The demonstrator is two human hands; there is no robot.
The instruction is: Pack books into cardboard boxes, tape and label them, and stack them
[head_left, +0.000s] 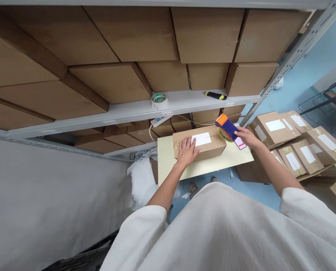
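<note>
A closed cardboard box (213, 149) with a white label (202, 139) on its top lies on a pale yellow board (168, 169). My left hand (185, 151) rests on the box's top, fingers spread, beside the label. My right hand (247, 137) is wrapped round a blue and orange tape dispenser (230, 128), off the right end of the box. Below the dispenser a roll of tape (223, 134) shows in part; whether it is loaded in the dispenser I cannot tell. A phone (240, 143) with a lit screen lies close under my right hand.
Metal shelving (134, 113) full of cardboard boxes stands in front. On its ledge are a white tape roll (159, 100) and a yellow-black utility knife (216, 95). Labelled boxes (294, 160) are stacked at right. White packing material (142, 178) lies left of the board.
</note>
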